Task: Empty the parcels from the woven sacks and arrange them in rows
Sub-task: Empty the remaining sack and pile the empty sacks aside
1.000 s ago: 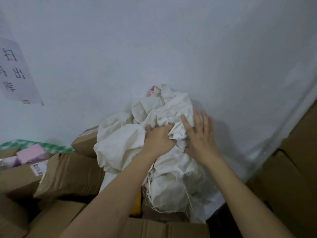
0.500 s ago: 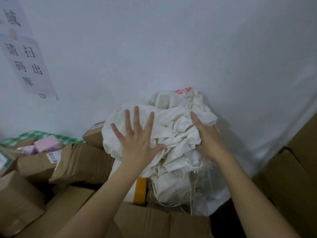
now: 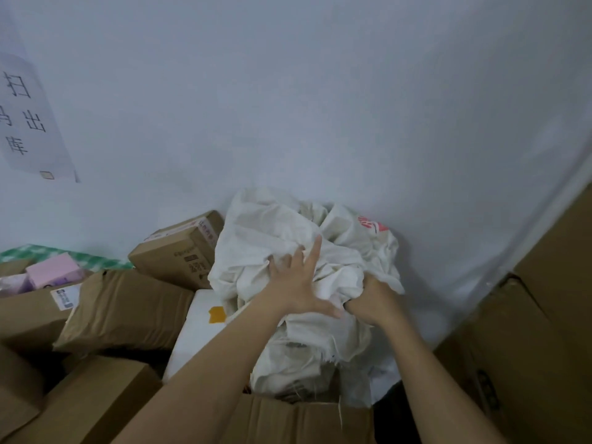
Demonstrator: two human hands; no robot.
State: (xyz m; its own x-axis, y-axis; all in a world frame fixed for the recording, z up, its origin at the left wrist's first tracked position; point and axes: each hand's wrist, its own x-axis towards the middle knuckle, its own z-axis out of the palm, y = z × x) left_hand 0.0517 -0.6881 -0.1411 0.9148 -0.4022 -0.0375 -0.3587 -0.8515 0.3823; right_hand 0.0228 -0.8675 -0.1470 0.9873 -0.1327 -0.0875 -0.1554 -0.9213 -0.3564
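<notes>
Head view: left hand [image 3: 296, 291] now presses flat on the sack [image 3: 266, 238]; right hand [image 3: 371, 299] has clenched its cloth

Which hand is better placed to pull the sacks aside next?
Right. The right hand already grips a bunched fold of the white woven sacks, while the left hand only presses on them with straight fingers.

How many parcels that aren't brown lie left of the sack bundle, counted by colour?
White parcel, with an orange patch: 1
Pink box: 1
Lilac packet, cut off by the frame edge: 1
Total: 3, all left of the woven sacks.
</notes>
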